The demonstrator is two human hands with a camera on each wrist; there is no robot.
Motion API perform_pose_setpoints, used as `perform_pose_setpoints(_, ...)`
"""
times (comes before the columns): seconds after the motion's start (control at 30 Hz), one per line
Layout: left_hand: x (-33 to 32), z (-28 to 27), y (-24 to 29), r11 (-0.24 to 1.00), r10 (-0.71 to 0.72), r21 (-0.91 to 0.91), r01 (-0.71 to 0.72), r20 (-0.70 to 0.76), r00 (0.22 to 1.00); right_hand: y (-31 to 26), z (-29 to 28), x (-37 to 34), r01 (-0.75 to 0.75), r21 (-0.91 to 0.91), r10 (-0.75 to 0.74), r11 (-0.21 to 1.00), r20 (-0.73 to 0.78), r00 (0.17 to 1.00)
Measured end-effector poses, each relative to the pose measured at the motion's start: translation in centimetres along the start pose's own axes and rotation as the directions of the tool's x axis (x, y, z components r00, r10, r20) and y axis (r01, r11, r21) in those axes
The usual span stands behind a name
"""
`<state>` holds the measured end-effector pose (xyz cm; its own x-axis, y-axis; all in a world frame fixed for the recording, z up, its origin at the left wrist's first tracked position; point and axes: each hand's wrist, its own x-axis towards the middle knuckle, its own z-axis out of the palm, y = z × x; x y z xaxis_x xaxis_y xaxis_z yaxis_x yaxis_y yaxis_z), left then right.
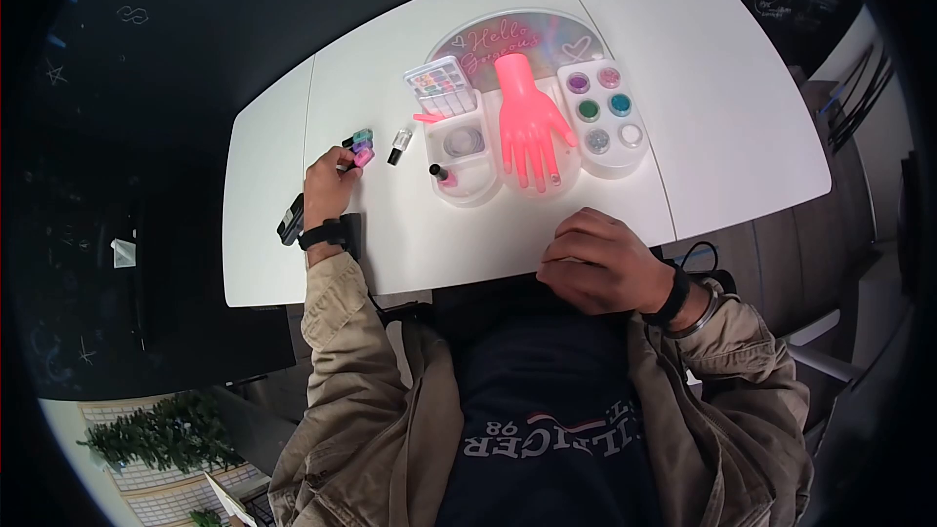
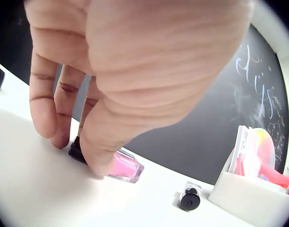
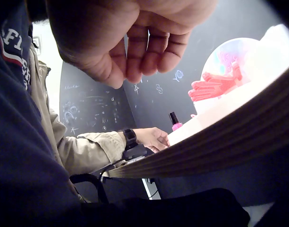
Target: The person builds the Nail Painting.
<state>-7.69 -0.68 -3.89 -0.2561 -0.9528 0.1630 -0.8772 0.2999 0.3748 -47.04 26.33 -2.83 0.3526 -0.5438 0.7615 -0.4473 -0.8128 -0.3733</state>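
At the left of the table my left hand [image 1: 330, 187] pinches a pink nail polish bottle [image 2: 127, 167] by thumb and fingers. It lies on its side with its black cap [image 2: 77, 150] toward the fingers. Just beyond it in the head view are a purple and a teal polish bottle [image 1: 363, 136], partly overlapped. A clear polish bottle with a black cap [image 1: 400, 144] lies to the right of that hand. My right hand [image 1: 607, 265] hangs loosely curled near the front table edge, holding nothing; the right wrist view shows its relaxed fingers [image 3: 151, 59].
A white organizer [image 1: 468, 197] carries a pink model hand [image 1: 530, 117], a black-capped pink polish bottle [image 1: 443, 175], a case of small pieces [image 1: 438, 88] and several glitter pots [image 1: 589, 110]. Behind stands a "Hello Gorgeous" panel [image 1: 556, 34]. A black device [image 1: 291, 220] lies by my left wrist.
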Motion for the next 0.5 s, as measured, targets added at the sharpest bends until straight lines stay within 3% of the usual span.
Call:
perform_pose_setpoints(0.1, -0.1, -0.3, 0.6, 1.0, -0.009, 0.029, 0.009, 0.016, 1.0, 0.0, 0.0, 0.1, 0.0, 0.002, 0.0, 1.0, -0.003, 1.0)
perform_pose_setpoints(0.2, -0.2, -0.6, 1.5, 0.996, 0.076, -0.041, -0.077, -0.041, 0.996, 0.1, 0.0, -0.1, -0.01, 0.01, 0.01, 1.0, -0.006, 1.0)
perform_pose_setpoints(0.3, -1.1, -3.4, 5.9, 0.97, 0.108, -0.207, -0.126, -0.098, 0.989, 0.2, 0.0, -0.2, -0.001, 0.002, 0.001, 1.0, 0.004, 1.0)
perform_pose_setpoints(0.4, -2.0, -4.8, 8.9, 0.83, 0.215, -0.484, -0.277, -0.18, 0.96, 0.1, 0.1, -0.1, -0.006, 0.008, 0.006, 1.0, -0.004, 1.0)
perform_pose_setpoints(0.5, -4.1, -6.2, 13.0, 0.699, 0.349, -0.589, -0.406, -0.214, 0.912, 0.1, 0.1, -0.1, -0.006, 0.009, 0.006, 1.0, -0.004, 1.0)
